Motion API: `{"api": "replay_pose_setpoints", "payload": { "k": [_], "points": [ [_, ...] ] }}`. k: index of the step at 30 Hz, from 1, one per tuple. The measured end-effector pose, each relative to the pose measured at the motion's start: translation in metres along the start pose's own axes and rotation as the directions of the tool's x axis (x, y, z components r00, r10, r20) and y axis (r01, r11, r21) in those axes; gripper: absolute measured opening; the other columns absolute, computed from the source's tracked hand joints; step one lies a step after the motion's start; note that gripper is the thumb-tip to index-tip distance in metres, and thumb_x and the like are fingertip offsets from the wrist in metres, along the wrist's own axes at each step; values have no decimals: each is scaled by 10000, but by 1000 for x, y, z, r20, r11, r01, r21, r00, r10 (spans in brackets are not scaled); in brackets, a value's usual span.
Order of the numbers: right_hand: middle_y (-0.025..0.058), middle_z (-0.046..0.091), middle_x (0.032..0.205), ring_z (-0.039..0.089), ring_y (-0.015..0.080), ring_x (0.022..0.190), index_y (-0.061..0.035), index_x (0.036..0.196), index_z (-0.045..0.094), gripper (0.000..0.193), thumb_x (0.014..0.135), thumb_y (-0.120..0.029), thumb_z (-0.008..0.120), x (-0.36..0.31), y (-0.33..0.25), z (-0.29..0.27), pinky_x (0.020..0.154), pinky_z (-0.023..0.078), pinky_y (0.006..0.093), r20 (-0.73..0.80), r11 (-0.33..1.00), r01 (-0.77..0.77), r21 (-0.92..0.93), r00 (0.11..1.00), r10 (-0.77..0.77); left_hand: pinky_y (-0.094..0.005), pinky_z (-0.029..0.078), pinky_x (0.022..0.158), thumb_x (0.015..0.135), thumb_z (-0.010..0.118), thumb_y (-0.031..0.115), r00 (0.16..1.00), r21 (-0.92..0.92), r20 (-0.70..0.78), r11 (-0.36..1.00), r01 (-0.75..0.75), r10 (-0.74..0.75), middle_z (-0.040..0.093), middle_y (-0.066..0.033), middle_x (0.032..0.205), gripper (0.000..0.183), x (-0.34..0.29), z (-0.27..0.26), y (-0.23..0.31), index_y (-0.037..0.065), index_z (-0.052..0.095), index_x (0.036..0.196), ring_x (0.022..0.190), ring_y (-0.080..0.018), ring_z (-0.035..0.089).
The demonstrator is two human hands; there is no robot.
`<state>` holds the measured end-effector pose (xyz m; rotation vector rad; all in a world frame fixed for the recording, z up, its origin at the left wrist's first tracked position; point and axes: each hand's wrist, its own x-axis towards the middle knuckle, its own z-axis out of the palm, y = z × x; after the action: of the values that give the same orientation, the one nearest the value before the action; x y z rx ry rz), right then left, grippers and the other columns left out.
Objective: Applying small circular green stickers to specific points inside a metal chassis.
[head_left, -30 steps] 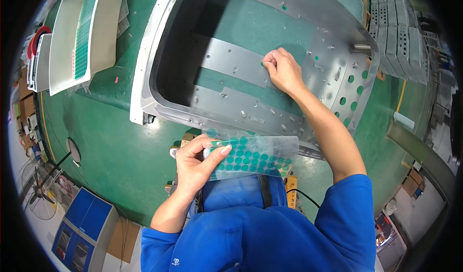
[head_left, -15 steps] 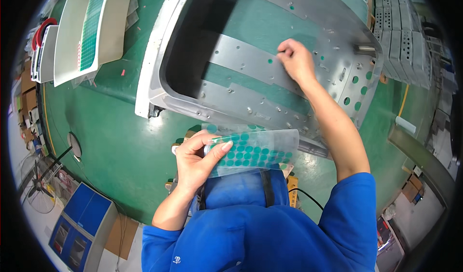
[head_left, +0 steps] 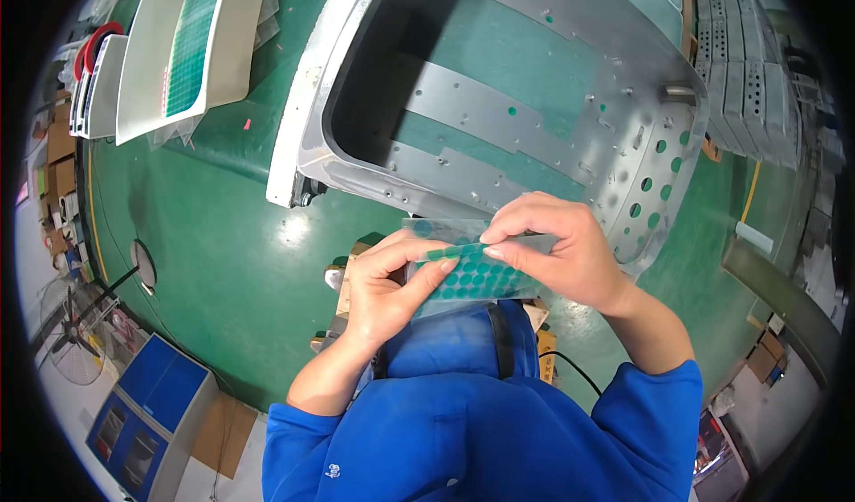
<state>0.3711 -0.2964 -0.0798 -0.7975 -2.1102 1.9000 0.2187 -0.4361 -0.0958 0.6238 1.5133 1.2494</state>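
In front of my waist, my left hand (head_left: 383, 288) is closed on a clear sheet of green round stickers (head_left: 485, 281), thumb on top and fingers behind. The sheet is bent over along its upper edge. My right hand (head_left: 570, 251) pinches at that bent edge with thumb and forefinger; whether a single sticker is between the fingertips is too small to tell. Beyond both hands stands a large grey metal housing (head_left: 476, 97), with studs and holes on its inner panels. A few small green dots (head_left: 512, 111) show on those panels.
A cream bin (head_left: 227, 74) holding a green gridded sheet stands far left, beside red-rimmed rolls (head_left: 93, 49). Perforated metal parts (head_left: 744, 83) are stacked at far right. A fan (head_left: 76, 337) and a blue cabinet (head_left: 147, 404) are at lower left. Behind the sheet the housing's near edge is close.
My right hand has come back from inside the metal housing to the sticker sheet and now pinches its edge. My left hand still holds the sheet. The view has shifted slightly.
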Motion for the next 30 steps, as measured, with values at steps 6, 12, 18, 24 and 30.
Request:
{"api": "replay_pose_setpoints", "payload": {
  "k": [6,12,18,24,30],
  "points": [
    [60,614,839,577,199,777,-45,815,592,111,733,28,607,-16,7,11,696,435,297,-65,818,277,-504,932,-355,-200,389,610,726,677,-24,984,-51,-16,983,178,-179,579,-29,766,99,-1,6,-5,-22,641,818,681,-76,510],
    [74,551,778,557,185,705,-14,786,565,43,759,-41,586,24,63,-32,665,446,293,-312,962,-154,-227,947,78,-178,319,527,745,679,-1,985,-177,-43,972,155,-165,545,10,709,82,-2,12,-14,-17,632,810,622,-33,454],
    [69,510,746,514,175,670,-46,777,588,38,744,-46,607,46,149,-44,650,425,285,-281,858,-308,-411,938,202,-179,318,532,747,678,-1,981,-116,-27,976,187,-191,539,11,713,86,-11,4,-25,-12,634,820,628,-35,453],
    [65,529,763,532,200,682,-56,778,603,50,738,-79,623,50,154,-38,650,429,302,-332,802,-349,-486,922,200,-180,335,546,747,680,5,974,-152,-36,964,218,-226,534,12,707,97,-12,4,-24,-13,633,830,638,-39,458],
    [60,536,773,542,204,690,-67,786,606,54,737,-85,619,51,151,-37,645,432,312,-347,763,-369,-530,916,201,-184,342,546,746,682,8,976,-140,-30,967,211,-217,539,8,711,99,-9,6,-24,-15,634,830,642,-43,463]
  ]
}}
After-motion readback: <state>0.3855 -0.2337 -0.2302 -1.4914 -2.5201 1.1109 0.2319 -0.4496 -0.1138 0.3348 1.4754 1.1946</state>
